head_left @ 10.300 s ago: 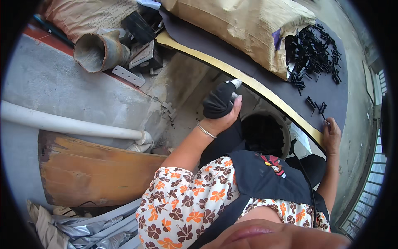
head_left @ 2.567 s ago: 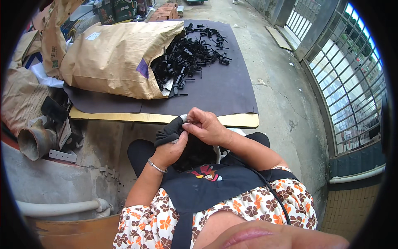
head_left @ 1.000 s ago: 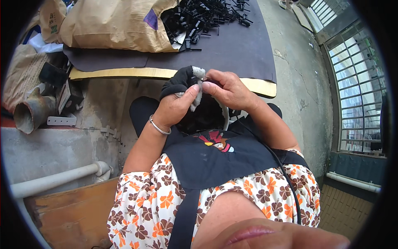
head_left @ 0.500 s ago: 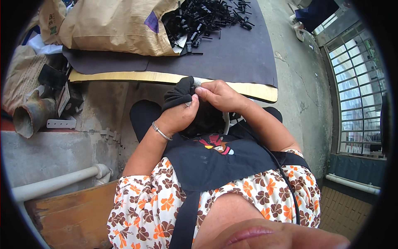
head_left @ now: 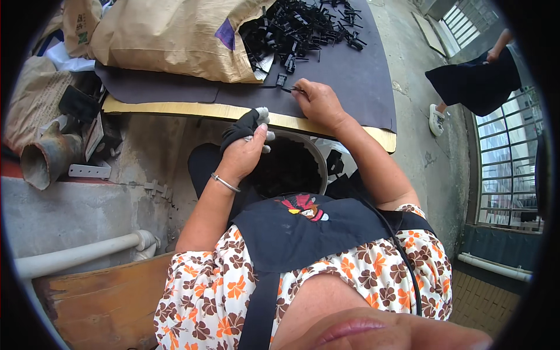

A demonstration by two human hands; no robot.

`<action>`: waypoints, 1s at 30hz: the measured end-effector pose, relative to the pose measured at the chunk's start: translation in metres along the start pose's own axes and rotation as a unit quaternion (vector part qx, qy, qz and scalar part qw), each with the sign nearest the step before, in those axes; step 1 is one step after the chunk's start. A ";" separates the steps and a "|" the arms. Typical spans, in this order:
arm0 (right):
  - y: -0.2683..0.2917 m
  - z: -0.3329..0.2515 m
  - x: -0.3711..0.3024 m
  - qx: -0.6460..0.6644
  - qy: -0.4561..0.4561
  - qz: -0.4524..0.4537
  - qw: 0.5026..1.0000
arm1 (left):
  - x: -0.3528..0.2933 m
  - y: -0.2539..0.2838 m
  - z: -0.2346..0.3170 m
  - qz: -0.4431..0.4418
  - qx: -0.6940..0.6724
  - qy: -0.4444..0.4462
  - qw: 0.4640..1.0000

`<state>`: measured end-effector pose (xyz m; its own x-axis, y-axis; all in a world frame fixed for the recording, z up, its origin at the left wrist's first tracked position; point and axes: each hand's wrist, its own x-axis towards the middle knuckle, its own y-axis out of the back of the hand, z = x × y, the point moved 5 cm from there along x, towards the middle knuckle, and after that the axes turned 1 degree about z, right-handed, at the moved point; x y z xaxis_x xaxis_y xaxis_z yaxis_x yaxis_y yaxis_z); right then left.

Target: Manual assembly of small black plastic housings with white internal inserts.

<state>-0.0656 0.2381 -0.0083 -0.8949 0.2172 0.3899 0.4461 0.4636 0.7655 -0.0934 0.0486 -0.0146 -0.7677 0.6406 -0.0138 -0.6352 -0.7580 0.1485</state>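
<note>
"What do you see?"
"I have the right hand [head_left: 318, 106] at 12 o'clock, forearm stretched over the smooth, dark table [head_left: 359, 87], fingers pinching a slim black part [head_left: 296, 90]. A boxy clip [head_left: 282, 80] lies just beside."
"And the left?"
"The left hand [head_left: 245, 153], 11 o'clock, is raised in a soft, pale-tipped glove [head_left: 238, 130], fingers curled; I can't tell if they grip anything. Spiky pile [head_left: 303, 29] at 12."
</note>
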 end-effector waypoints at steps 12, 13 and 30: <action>0.036 -0.065 -0.049 0.209 -0.013 -0.062 0.976 | 0.006 -0.024 0.018 -0.021 -0.366 0.017 0.930; 0.045 -0.076 -0.048 0.185 0.038 -0.031 0.982 | 0.002 -0.021 0.024 0.025 -0.225 -0.024 0.974; 0.040 -0.070 -0.043 0.241 -0.036 -0.129 0.961 | -0.009 -0.025 0.039 -0.002 -0.010 -0.122 0.993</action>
<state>-0.0088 0.1869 0.0414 -0.9812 0.0922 0.1698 0.1663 0.8502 0.4994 -0.0672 0.0662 0.0199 -0.7230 0.6530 0.2252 -0.6420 -0.7556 0.1297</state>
